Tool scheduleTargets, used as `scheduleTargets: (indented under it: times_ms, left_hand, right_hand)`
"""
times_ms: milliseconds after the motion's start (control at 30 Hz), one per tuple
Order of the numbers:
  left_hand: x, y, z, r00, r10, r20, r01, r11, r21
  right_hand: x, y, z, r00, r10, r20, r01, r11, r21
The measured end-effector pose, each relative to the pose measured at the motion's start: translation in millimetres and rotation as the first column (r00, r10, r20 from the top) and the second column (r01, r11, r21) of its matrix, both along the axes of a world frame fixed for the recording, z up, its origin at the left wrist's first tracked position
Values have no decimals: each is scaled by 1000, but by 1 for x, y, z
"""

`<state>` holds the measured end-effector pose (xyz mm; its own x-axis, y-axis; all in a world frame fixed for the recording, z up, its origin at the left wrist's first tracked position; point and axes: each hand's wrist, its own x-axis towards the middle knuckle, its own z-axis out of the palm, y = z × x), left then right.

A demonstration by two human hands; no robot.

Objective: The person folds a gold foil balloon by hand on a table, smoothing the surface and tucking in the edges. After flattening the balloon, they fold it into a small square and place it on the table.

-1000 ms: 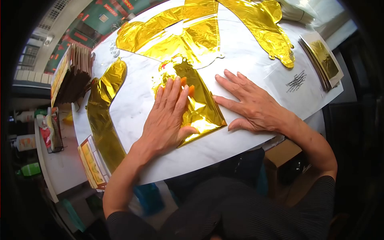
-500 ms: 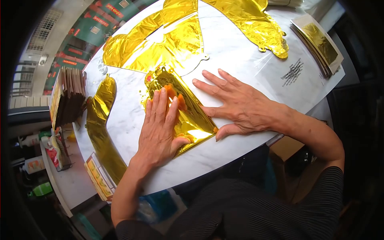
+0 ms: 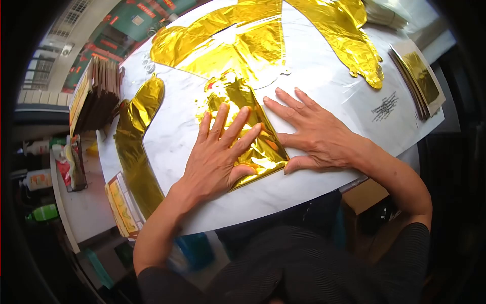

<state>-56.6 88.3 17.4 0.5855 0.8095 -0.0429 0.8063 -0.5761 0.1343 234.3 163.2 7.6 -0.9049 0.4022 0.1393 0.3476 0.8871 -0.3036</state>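
A folded gold foil piece [image 3: 248,104] lies flat on the white marbled table [image 3: 202,223]. My left hand [image 3: 217,152] rests on its left part, palm down with the fingers spread, hiding some of it. Along its right edge lies my right hand [image 3: 321,137], fingers spread, thumb and forefinger close to the foil's lower right corner. Beyond the hands, a large flat gold foil sheet [image 3: 228,48] spreads over the far side. A long curved gold foil strip [image 3: 134,147] runs down the left, its lower end near my left forearm.
A stack of brown-edged packets [image 3: 96,93] stands at the left. More flat packets [image 3: 420,76] lie at the right edge, beside a clear plastic bag with dark print [image 3: 385,107]. A printed card [image 3: 121,205] sits at the lower left edge. Bottles [image 3: 38,180] are farther left.
The fingers of my left hand have spread apart, and the hand sits more to the right on the foil. The whole view has shifted slightly.
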Motion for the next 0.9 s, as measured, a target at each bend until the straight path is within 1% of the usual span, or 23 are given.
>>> scheduleTargets:
  times_ms: [33,100,167,233,267,500,567,600,667,700,767,833,900]
  left_hand:
    - [0,0,1,1000,25,1,-25,1000,3]
    - [0,-1,1,1000,-12,-3,12,1000,19]
    - [-1,-1,-1,1000,10,24,-10,1000,21]
    - [-3,0,-2,1000,-28,3,28,1000,-3]
    - [-2,0,-2,999,-22,28,22,1000,12]
    - [-2,-2,-2,998,-4,57,2,999,35]
    - [-4,-2,-5,998,-15,68,13,999,41]
    - [-4,-2,-6,997,-6,73,3,999,41]
    - [-4,-2,-7,997,-16,77,12,998,54]
    - [-4,-3,-7,997,-13,80,9,999,52]
    - [-4,-2,-9,996,-17,87,12,998,65]
    - [-4,-2,-12,994,-25,104,14,995,98]
    - [-4,-3,-13,992,-28,122,12,992,128]
  right_hand:
    - [0,1,0,1000,25,1,-25,1000,3]
    - [0,1,0,1000,6,9,-6,1000,-4]
    - [-1,1,5,999,34,20,-34,999,-12]
    - [-2,1,7,998,13,56,-11,999,-36]
    - [-3,1,7,998,12,60,-11,1000,-19]
    - [3,2,15,998,37,59,-35,999,-24]
    - [10,2,12,997,-33,-74,33,999,-3]
    - [9,-2,16,997,-23,-70,23,1000,-3]
    - [11,-13,28,991,38,-126,-25,995,99]
    - [8,-21,30,992,41,-123,-29,995,97]
    - [-4,-36,33,991,135,-9,-132,983,125]
    - [-5,-40,25,991,132,14,-133,983,128]
    - [-1,-41,13,996,81,36,-84,992,91]
